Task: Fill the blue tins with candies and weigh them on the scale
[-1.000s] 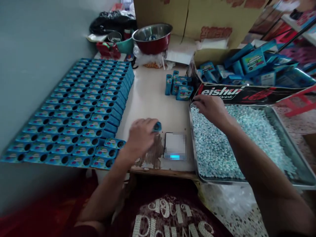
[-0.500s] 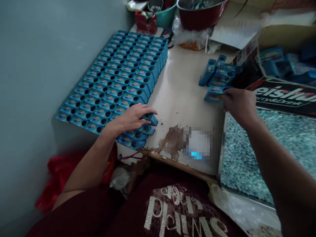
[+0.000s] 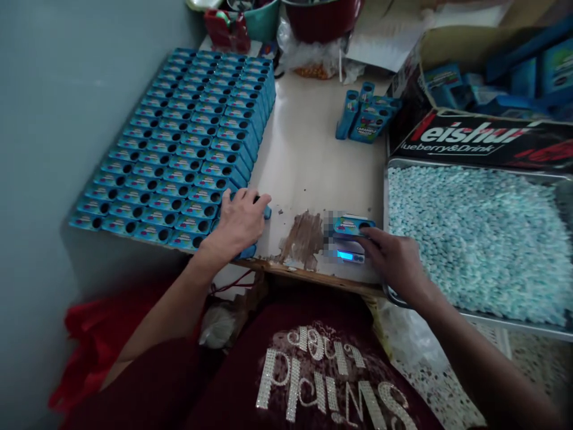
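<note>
My right hand (image 3: pixel 398 260) pinches one end of a small blue box (image 3: pixel 349 226) with printed sides and a dark round hole in its top. That box is over a small digital scale (image 3: pixel 358 258) with a lit blue display; whether it rests on the scale I cannot tell. My left hand (image 3: pixel 244 216) curls over blue boxes at the near right corner of a block of boxes, its fingers around one box (image 3: pixel 267 212) that it mostly hides. The block of blue boxes (image 3: pixel 179 149) stands upright in tight rows, holes upward.
A metal tray (image 3: pixel 387 197) of pale blue-green pellets lies at right. Behind it stands a black carton (image 3: pixel 483 140) of blue boxes. Several more boxes (image 3: pixel 367 122) stand beside the carton. Basins, a red tape dispenser (image 3: pixel 227 31) and plastic bags (image 3: pixel 308 51) line the back.
My right hand has brought a blue box from the group by the carton down to the scale. My left hand stays at the block's near corner. The view has shifted right.
</note>
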A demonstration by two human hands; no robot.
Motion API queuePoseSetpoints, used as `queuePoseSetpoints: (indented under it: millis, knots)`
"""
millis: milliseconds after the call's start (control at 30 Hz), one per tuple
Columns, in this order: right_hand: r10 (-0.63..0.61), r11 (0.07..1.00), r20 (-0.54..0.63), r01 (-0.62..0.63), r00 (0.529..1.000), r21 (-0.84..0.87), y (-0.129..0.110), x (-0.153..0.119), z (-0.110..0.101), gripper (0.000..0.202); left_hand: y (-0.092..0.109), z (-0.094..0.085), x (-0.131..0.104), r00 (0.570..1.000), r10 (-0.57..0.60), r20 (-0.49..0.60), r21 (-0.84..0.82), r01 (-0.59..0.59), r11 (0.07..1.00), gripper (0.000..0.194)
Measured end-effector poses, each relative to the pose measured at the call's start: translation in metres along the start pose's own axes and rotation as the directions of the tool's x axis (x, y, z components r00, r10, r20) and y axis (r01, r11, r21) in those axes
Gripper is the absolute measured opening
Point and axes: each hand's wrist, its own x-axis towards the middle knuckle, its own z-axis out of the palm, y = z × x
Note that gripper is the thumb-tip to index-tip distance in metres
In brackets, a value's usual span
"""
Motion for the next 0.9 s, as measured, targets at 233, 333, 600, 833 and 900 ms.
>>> queuePoseSetpoints:
  millis: [233, 333, 600, 833, 900]
  knots:
    - [0.080, 0.989, -0.061, -0.071, 0.995, 0.133, 0.017, -0.009, -0.018, 0.034, -0.008, 0.007, -0.003, 0.991, -0.011, -0.137, -0.127, -0.007, 0.992, 0.041]
    - [0.176, 0.982, -0.136, -0.166, 0.975, 0.086, 0.046, -0.014, -0.038, 0.036, -0.009, 0.012, -0.003, 0.981, 0.023, -0.194, -0.122, -0.047, 0.991, 0.032]
    - [0.187, 0.880, 0.017, -0.160, 0.982, -0.447, 0.109, -0.028, -0.061, 0.043, -0.008, 0.014, -0.004, 0.957, 0.021, -0.291, -0.239, -0.094, 0.966, 0.029]
    - [0.220, 0.843, 0.133, -0.120, 0.966, -0.525, 0.135, -0.005, -0.044, 0.036, 0.020, -0.015, -0.010, 0.951, 0.075, -0.300, -0.171, -0.131, 0.977, 0.038]
    - [0.232, 0.863, 0.178, -0.118, 0.956, -0.491, 0.150, 0.003, -0.045, 0.030, 0.032, -0.020, -0.013, 0.950, 0.097, -0.298, -0.148, -0.146, 0.978, 0.038]
